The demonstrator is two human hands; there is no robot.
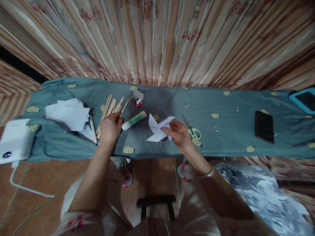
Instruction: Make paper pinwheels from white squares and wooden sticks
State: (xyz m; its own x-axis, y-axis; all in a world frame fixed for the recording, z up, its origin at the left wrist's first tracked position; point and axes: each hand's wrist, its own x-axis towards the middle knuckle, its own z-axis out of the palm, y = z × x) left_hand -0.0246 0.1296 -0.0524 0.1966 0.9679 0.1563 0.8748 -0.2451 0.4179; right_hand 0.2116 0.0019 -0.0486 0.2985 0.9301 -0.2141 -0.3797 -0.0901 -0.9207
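Note:
Between the thumb and fingers of my right hand [179, 133] is a white paper pinwheel [155, 127], its folded blades spreading to the left above the cloth. My left hand [110, 127] is closed at the near end of a pile of wooden sticks [108, 106]. One thin stick [124, 107] juts up from its fingertips, apart from the others. A green and white glue stick [134, 120] lies just right of that hand. Beyond it stands a small open red box [136, 99] of dark little pieces, perhaps pins. Scissors [194, 132] with pale green handles lie behind my right hand.
White paper sheets [71, 113] are stacked at the left, with a white pen-like stick [93, 129] beside them. A white device [14, 141] with a cable sits on the left end. A black phone [264, 127] and a blue-framed device [305, 100] lie rightward on the green tablecloth [231, 131].

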